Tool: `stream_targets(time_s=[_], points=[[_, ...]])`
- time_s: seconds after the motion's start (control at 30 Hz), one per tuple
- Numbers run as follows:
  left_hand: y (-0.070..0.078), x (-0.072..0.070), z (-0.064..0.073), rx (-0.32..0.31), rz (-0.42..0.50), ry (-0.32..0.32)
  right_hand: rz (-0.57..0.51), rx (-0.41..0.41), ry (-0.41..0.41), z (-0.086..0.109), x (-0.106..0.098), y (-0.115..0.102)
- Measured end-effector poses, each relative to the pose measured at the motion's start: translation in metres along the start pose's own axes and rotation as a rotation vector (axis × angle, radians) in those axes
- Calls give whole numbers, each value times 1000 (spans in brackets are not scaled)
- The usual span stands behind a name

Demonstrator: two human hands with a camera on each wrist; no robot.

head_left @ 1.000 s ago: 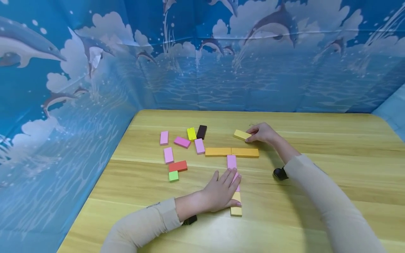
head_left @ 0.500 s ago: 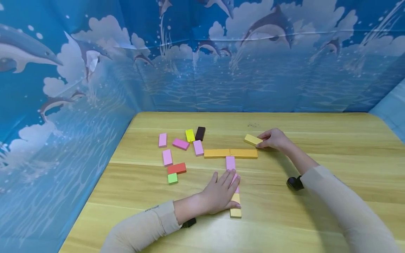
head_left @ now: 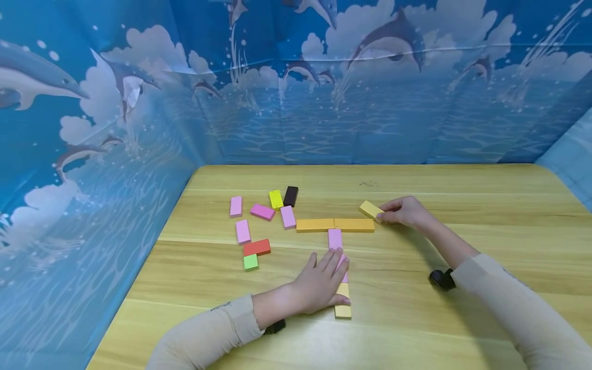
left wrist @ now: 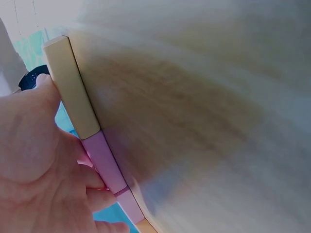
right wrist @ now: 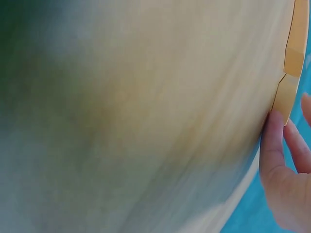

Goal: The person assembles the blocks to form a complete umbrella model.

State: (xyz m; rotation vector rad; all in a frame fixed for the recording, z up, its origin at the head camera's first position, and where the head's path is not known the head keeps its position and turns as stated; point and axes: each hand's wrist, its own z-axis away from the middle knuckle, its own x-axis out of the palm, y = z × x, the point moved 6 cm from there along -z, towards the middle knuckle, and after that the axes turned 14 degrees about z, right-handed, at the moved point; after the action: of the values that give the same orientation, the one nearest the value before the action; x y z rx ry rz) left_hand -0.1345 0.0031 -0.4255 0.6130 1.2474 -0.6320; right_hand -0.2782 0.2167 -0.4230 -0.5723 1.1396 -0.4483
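Observation:
My left hand (head_left: 314, 288) lies with spread fingers across a column of blocks. Two pink blocks (head_left: 335, 237) form the far part, partly covered by the fingers, and a pale yellow block (head_left: 343, 311) under the thumb forms the near end. Two orange blocks (head_left: 354, 225) lie end to end across the top of the column, making a T. Beyond them, to the right, my right hand (head_left: 407, 211) pinches the end of another pale yellow block (head_left: 368, 209) between thumb and fingers. In the right wrist view that block (right wrist: 285, 97) is seen at the fingertips, beside an orange block (right wrist: 297, 29).
Left of the T are several loose blocks: pink ones (head_left: 243, 232), a red one (head_left: 256, 247), a green one (head_left: 251, 262), a bright yellow one (head_left: 275, 199) and a dark one (head_left: 291, 196). A blue dolphin-print curtain (head_left: 296, 128) borders the wooden table (head_left: 485, 205).
My right hand has shifted rightward and nearer with the pale yellow block, turning it slightly. The left hand stays on the column. The head view has shifted a little.

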Motion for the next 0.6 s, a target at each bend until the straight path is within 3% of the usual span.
stream_targets(time_s=[0.6], points=[[0, -2, 1, 12, -35, 20, -85, 51, 7, 3, 6, 0]])
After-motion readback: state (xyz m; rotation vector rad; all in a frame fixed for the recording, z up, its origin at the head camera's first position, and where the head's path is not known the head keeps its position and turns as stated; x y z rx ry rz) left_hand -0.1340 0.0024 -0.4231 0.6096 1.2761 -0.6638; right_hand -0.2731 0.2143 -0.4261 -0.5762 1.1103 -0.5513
